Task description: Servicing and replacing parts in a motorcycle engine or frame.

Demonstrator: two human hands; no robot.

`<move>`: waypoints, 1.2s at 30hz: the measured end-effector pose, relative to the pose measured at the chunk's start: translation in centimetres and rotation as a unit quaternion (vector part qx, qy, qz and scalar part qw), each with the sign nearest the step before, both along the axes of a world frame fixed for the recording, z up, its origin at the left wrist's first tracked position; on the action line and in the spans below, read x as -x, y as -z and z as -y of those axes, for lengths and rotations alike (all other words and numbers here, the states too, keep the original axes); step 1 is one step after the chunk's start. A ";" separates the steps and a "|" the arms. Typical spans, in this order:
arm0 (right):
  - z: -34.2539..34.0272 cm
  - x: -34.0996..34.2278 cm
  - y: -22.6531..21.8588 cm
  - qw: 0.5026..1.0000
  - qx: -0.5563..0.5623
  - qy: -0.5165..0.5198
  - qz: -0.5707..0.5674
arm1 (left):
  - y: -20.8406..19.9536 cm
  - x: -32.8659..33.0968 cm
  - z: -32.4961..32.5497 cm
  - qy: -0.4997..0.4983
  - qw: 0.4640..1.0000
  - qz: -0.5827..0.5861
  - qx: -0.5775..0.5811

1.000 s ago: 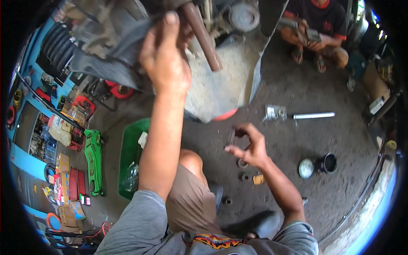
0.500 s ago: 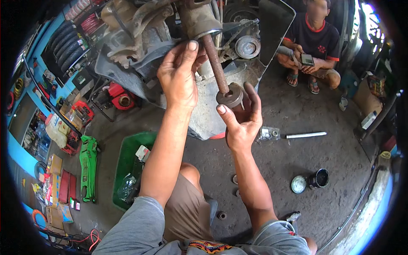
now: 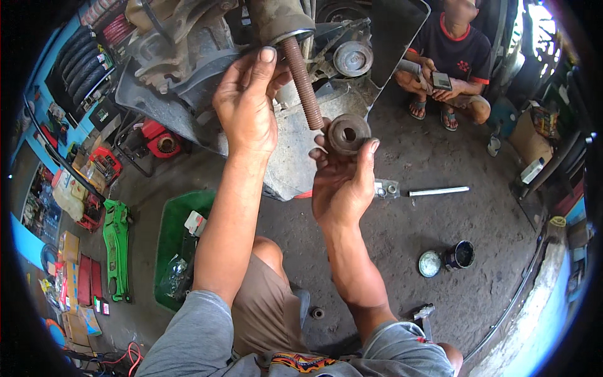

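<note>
A rusty threaded rod point(image 3: 303, 85) slants down out of a metal cylinder point(image 3: 281, 25) on the vehicle's underside. Close beside the rod's upper part is my left hand point(image 3: 246, 107), thumb stretched up and fingers loosely bent; it appears to hold nothing, though some fingers are partly hidden. My right hand point(image 3: 344, 185) grips a thick round steel collar point(image 3: 344, 131) with a hole through its middle. The collar's holed face is turned up toward me, apart from the rod's lower end and just right of it.
A person point(image 3: 449, 56) squats at the far right holding a device. On the floor lie a metal bar point(image 3: 438, 191), an open dark can point(image 3: 463, 254), its lid point(image 3: 429, 264) and a hammer point(image 3: 424, 312). A green bin point(image 3: 164, 251) and green floor jack point(image 3: 117, 251) stand left.
The steel collar has come off the rod's lower end, and my right hand has turned it holed face up. My left hand stays beside the rod. The whole view has shifted slightly.
</note>
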State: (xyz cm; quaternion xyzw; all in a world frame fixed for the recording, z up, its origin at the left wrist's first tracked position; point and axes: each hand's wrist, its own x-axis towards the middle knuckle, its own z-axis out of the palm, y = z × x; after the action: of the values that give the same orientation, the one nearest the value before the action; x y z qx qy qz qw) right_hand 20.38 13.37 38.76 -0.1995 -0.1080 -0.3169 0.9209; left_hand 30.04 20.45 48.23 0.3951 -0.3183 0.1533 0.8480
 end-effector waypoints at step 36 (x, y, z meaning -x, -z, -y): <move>-0.1 -1.1 -0.2 0.945 0.249 0.207 -0.044 | -0.4 0.5 -0.5 0.040 0.999 -0.013 -0.023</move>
State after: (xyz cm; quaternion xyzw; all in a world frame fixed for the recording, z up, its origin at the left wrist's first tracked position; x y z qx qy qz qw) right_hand 21.51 13.43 38.96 -0.4538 -0.0988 -0.4545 0.7601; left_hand 29.59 20.90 48.65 0.4031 -0.3265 0.1068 0.8482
